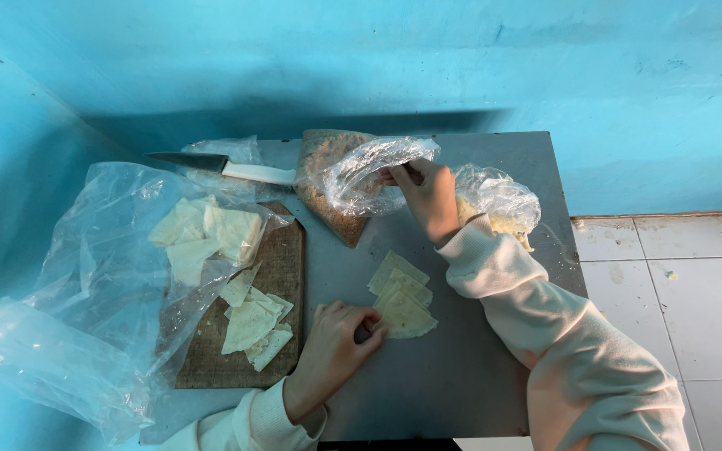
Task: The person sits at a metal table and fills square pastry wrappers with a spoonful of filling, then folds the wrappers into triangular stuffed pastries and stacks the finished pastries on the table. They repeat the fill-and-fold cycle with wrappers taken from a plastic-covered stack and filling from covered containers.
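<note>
My left hand (336, 347) rests on the grey table (453, 376) with its fingertips pinching the edge of a small stack of pale triangular dough sheets (403, 301). My right hand (426, 196) reaches to the back of the table and grips the clear plastic of an open bag of brown crumbs (332, 179). The fingers of that hand are partly hidden in the plastic. More cut dough triangles (254, 321) lie on a brown wooden board (282, 267) at the left.
A white-handled knife (223, 167) lies at the back left. A large clear plastic bag (85, 284) with more dough pieces (202, 230) covers the board's left side. Another crumpled bag with yellowish filling (499, 200) sits behind my right wrist. Blue walls enclose the table; white tiles lie at right.
</note>
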